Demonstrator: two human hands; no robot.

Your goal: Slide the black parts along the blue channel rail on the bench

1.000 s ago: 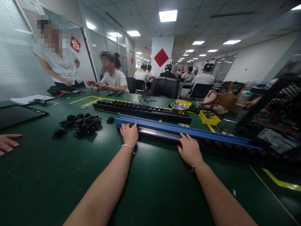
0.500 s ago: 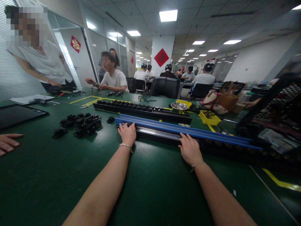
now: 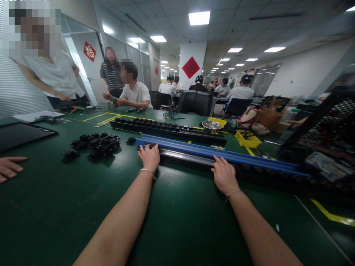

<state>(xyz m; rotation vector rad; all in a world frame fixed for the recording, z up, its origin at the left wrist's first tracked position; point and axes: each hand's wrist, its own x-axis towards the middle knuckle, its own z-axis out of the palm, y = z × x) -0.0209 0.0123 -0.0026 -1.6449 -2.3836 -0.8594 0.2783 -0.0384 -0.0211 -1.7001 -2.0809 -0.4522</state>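
Observation:
A long black rail with a shiny channel lies across the green table in front of me. My left hand is closed over its left end, and a small black part shows between the fingers. Farther right, my right hand grips the same rail, fingers over the top and thumb on the near side. Right behind it runs a long blue rail, close along the black one. Dark round parts sit along the black rail's right stretch, dim in shadow. My palms hide what lies beneath them.
Loose black parts lie in a pile at left. Another black rail filled with such parts lies farther back. A metal bowl and yellow bin stand behind. A co-worker's hand rests at the left edge; a dark rack stands right.
My hands and both rails stay nearly in place. In the background, a person in a striped shirt has moved left, out from behind the seated person.

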